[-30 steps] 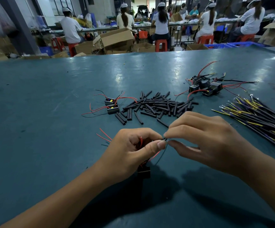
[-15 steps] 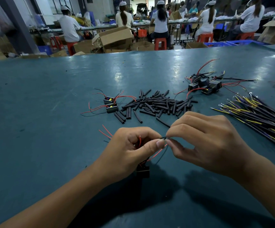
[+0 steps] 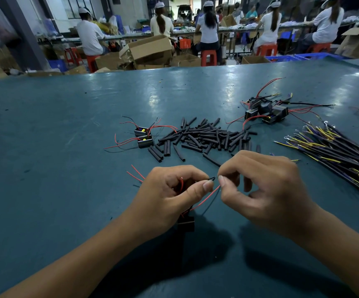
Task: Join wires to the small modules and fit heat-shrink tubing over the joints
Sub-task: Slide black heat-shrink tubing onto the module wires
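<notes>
On the far left, the teal table lies bare in front of me. Further in, two small black modules with red and black leads sit side by side, just left of a loose heap of black heat-shrink tubes. Nearer to me, my left hand is curled, thumb and forefinger pinching a thin black wire end. A red wire runs down from there to a small black module tucked under my left palm, close to the table. My right hand meets the left fingertip to fingertip, pinching the same wire end; whether a second wire is in that pinch I cannot tell, it is too small. Beyond my right hand, a cluster of wired modules lies past the tubes. At far right, a fanned bundle of black, yellow and purple wires rests on the table.
</notes>
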The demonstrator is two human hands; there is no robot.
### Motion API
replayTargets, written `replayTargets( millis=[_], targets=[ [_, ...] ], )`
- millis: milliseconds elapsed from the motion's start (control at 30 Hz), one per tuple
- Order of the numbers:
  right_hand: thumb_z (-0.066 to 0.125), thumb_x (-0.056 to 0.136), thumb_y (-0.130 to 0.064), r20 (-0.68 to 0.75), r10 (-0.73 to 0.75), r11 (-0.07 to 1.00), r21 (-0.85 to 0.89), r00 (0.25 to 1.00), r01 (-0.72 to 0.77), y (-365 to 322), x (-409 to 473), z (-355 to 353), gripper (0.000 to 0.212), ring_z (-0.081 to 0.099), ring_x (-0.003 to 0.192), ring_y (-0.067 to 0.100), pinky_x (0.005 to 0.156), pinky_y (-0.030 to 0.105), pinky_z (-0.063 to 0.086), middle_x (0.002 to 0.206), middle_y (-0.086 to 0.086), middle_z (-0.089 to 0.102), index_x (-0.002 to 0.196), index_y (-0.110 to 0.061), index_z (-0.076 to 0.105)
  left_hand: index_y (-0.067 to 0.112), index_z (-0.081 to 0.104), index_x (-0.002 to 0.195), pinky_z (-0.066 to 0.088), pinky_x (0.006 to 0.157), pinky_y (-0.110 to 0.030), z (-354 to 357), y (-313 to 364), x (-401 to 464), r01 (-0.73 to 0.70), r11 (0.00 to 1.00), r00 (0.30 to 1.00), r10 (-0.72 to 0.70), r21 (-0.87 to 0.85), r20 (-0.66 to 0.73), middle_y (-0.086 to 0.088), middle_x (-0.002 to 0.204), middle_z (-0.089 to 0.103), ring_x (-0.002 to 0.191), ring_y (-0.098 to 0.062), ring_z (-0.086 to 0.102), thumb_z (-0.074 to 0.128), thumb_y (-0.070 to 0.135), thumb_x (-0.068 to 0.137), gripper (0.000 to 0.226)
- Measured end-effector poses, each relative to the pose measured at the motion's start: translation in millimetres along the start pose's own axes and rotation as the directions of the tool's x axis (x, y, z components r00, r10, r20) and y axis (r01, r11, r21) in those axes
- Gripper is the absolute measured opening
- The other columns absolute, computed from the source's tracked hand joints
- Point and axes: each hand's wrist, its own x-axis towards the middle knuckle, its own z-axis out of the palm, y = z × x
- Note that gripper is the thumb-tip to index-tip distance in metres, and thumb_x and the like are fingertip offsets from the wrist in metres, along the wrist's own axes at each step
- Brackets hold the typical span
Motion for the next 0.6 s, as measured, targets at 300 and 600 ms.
replayTargets(
  millis=[300, 600],
  targets=[
    [0.056, 0.071, -0.017, 0.508, 0.566, 0.315, 0.594, 0.649, -0.740, -8, 11, 3, 0.016, 0.044, 0.042, 0.015, 0.039, 0.023, 0.036, 0.052, 0.005, 0.053, 0.057, -0.016, 0.063, 0.023, 0.069, 0.086, 0.040, 0.047, -0.027, -1, 1, 0, -0.027, 0.997, 0.999, 0.030, 0.075, -0.036, -0.002, 0.062, 0.056, 0.051, -0.015, 0.049, 0.064, 0.033, 0.094, 0.014],
    [0.060, 0.084, -0.021, 0.212, 0.312, 0.873, 0.320, 0.926, -0.368, 5, 8, -13, 0.008, 0.061, 0.062, 0.013, 0.050, 0.031, 0.050, 0.074, -0.007, 0.065, 0.082, -0.021, 0.068, 0.019, 0.069, 0.078, 0.038, 0.052, -0.014, -2, 1, 0, 0.005, 1.000, 0.999, -0.005, 0.017, -0.032, -0.004, 0.060, 0.054, 0.053, -0.002, 0.046, 0.067, 0.020, 0.093, 0.016]
  ],
)
